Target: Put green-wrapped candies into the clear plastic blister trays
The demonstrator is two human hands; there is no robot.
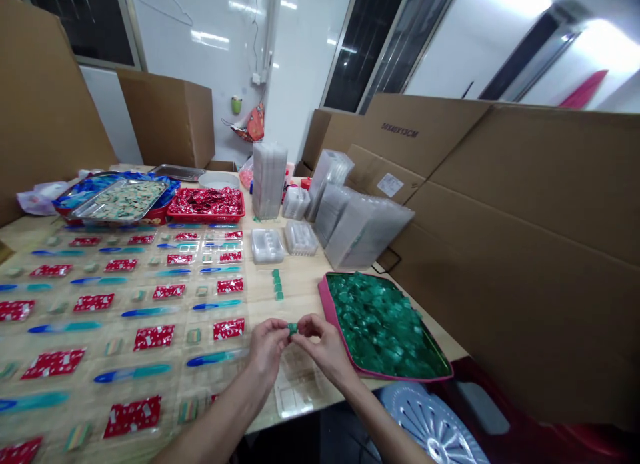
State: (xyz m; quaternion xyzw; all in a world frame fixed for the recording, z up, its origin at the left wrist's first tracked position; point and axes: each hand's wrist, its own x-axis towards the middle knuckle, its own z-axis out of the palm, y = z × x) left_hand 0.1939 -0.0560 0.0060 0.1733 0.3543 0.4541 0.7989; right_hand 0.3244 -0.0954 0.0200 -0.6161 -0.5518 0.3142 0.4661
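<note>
Over the front of the table, my left hand (267, 351) and my right hand (323, 347) meet, fingertips pinched on a small green piece (293, 329). Its exact kind is too small to make out. Beneath them lies a clear plastic blister tray (295, 391). Just beyond, several similar green pieces (277, 284) stand in a short row. Right of my right hand is a pink-rimmed tray (327, 304) heaped with shiny green pieces (380, 324). To my left, rows of clear blister trays hold red patterned packets (154, 337), blue-and-teal plastic sticks (133, 373) and small striped blocks (194, 335).
At the back stand a red tray of red packets (207, 204), a metal tray of striped blocks (123, 201) and stacked clear trays (270, 181). Cardboard boxes (525, 251) wall the right side. A blue-grey stool (433, 424) is below the table edge.
</note>
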